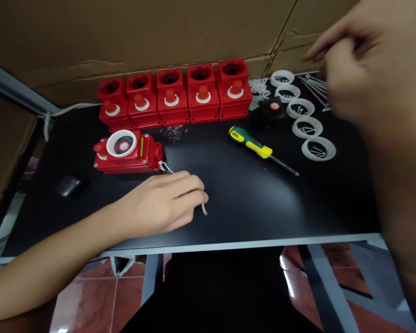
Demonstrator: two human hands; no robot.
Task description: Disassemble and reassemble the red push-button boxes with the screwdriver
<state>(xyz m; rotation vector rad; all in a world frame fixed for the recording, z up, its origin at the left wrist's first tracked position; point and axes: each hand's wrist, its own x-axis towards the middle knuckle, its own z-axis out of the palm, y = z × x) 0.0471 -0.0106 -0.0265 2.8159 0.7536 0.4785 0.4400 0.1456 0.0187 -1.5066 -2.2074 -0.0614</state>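
Note:
My left hand (pixel 169 199) rests low over the tabletop, its fingers closed on a thin white cord (pixel 204 209). The cord leads to the right end of a red box (pixel 128 150) with a white ring, a dark round centre and a red knob. My right hand (pixel 353 60) is at the upper right, close to the camera and blurred. One finger points left, apart from the bent thumb, and I see nothing between them. Long metal screws or pins (pixel 314 88) lie beside it, partly hidden by the hand.
Several red housings (pixel 171 97) stand along the cardboard wall (pixel 142 32). White rings (pixel 319 149) holding small screws line the right side. A green-yellow screwdriver (pixel 251 143), a black part (pixel 270 111), bundled white cord (pixel 259 86) and a small dark object (pixel 68 186) lie on the black table.

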